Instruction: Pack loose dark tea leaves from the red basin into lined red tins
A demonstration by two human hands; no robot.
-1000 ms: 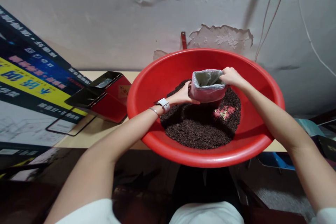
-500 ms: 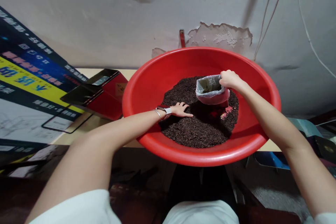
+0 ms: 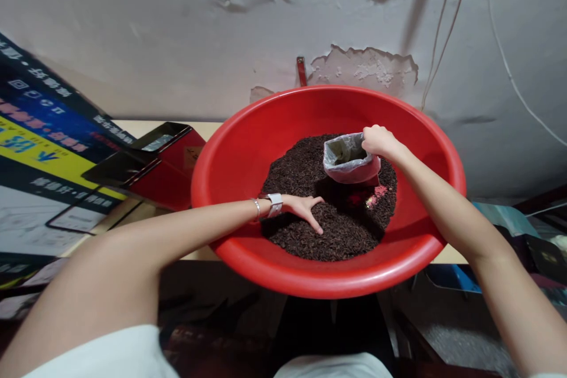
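A big red basin (image 3: 230, 159) holds a heap of dark loose tea leaves (image 3: 328, 224). A small red bag with a clear plastic liner (image 3: 349, 159) stands open on the heap. My right hand (image 3: 376, 140) pinches the bag's right rim. My left hand (image 3: 303, 208), with a watch and a bracelet at the wrist, lies flat on the leaves left of the bag, fingers stretched out. A pink scrap with gold print (image 3: 374, 194) lies on the leaves below the bag.
The basin rests on a light wooden table (image 3: 128, 130) against a peeling wall. Open red tins with dark lids (image 3: 150, 165) stand left of the basin. A printed poster (image 3: 39, 147) leans at far left. Cables hang on the wall at right.
My left hand let go of the bag's left side and dropped flat onto the leaves, sliding nearer to me. My right hand keeps its hold on the bag.
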